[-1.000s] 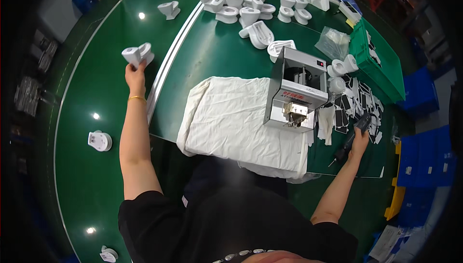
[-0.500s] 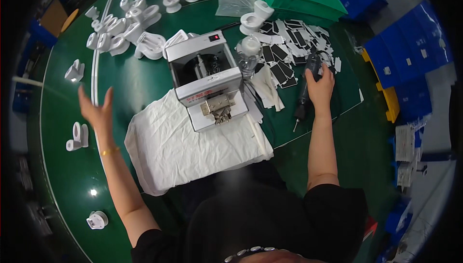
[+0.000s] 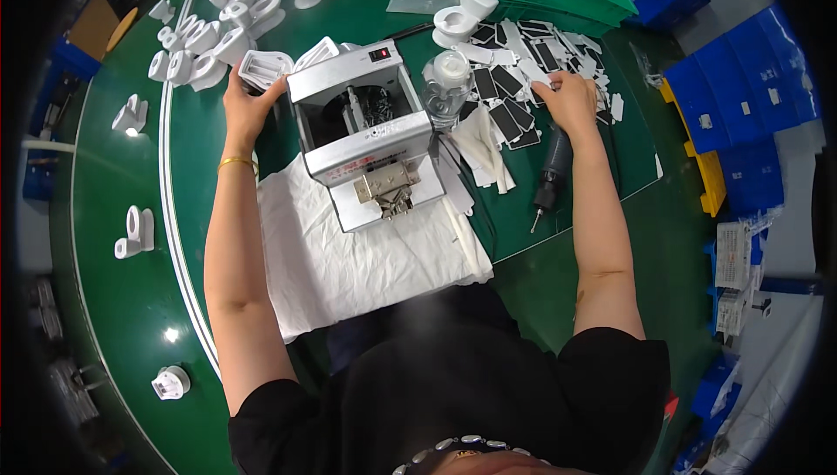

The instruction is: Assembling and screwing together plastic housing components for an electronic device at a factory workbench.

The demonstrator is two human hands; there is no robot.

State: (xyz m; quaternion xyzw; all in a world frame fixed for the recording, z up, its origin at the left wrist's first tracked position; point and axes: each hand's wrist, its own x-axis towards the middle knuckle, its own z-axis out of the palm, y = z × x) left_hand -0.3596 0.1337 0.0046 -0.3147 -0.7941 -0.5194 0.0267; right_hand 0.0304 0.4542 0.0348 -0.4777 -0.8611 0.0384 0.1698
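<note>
My left hand (image 3: 248, 100) is closed around the near end of a white toilet-shaped plastic part (image 3: 264, 68), thumb on one side and fingers on the other. It sits just left of a silver screw feeder (image 3: 370, 148). Over a pile of flat black and white pieces (image 3: 499, 83), my right hand (image 3: 571, 102) is curled, thumb and fingers drawn together. Whatever is between those fingertips is hidden. Below that hand lies a black electric screwdriver (image 3: 553, 170), its bit pointing toward me; the hand is off its grip.
Several white toilet-shaped parts (image 3: 205, 39) stand at the far left. A white cloth (image 3: 340, 274) lies under the feeder. Beside it are a clear bottle (image 3: 445, 96) and a folded cloth strip (image 3: 479, 148). A green crate (image 3: 558, 0) stands far right, near blue bins (image 3: 737, 96).
My left hand moved right and forward from the table's left side and took hold of a white part. My right hand let go of the screwdriver and moved forward onto the flat pieces.
</note>
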